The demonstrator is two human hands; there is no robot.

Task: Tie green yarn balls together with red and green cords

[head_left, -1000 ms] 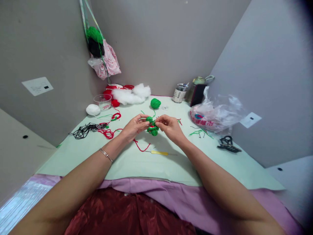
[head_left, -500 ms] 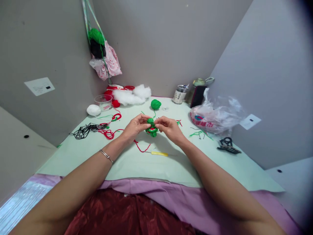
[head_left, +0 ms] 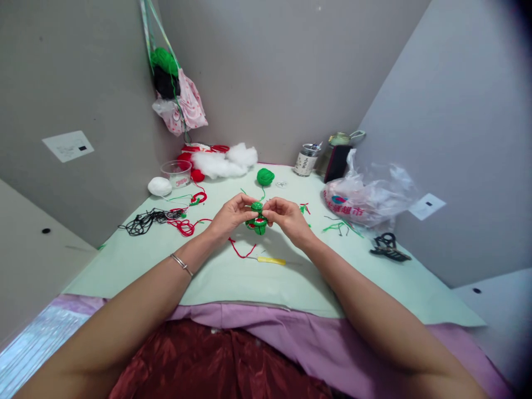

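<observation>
Above the middle of the table, a small green crocheted piece point(head_left: 260, 223) with red and white parts is held between both hands. My left hand point(head_left: 236, 213) pinches it from the left, thumb and fingers closed at its upper part. From the right, my right hand point(head_left: 286, 217) grips it with bent fingers. A green strand runs up from the piece toward a green yarn ball point(head_left: 265, 177) behind it. Nearer to me lies a crochet hook point(head_left: 271, 260) with a yellow handle, beside a loose red yarn strand point(head_left: 241, 254). The fingers hide part of the piece.
At left are tangled black yarn point(head_left: 145, 223), a white yarn ball point(head_left: 159, 187) and a clear plastic tub point(head_left: 177, 174). White stuffing point(head_left: 226, 162) lies at the back. Toward the right stand a pen jar point(head_left: 306, 160), a plastic bag point(head_left: 361, 194) and a black hair claw point(head_left: 389, 247).
The green crocheted piece has tilted slightly in my fingers, its lower part turned a little. Both hands keep nearly the same place and grip.
</observation>
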